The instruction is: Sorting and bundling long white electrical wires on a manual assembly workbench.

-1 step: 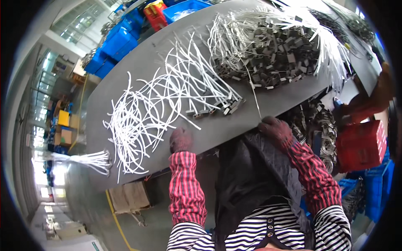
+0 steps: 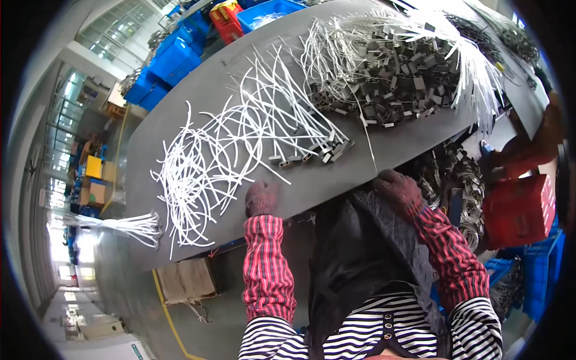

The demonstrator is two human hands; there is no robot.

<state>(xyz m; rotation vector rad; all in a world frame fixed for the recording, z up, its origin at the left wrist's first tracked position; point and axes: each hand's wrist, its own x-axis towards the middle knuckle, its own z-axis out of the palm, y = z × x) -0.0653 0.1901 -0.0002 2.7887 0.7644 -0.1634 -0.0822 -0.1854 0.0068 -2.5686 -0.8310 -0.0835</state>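
My left hand, in a dark red glove, is at the table's near edge beside the white cables. Its fingers are curled closed, and anything inside them is hidden. At the edge further right, my right hand is closed in the same kind of glove. A thin pale strand runs from the big pile down to its fingertips, which seem to pinch the end. Loose white cables spread over the left half of the table. Small grey metal connectors on cable ends lie between my hands, a little farther off.
A large heap of grey connectors with white cables covers the back right of the grey table. One cable bundle overhangs the left edge. Blue bins stand behind. At right are a red crate and another person's arm.
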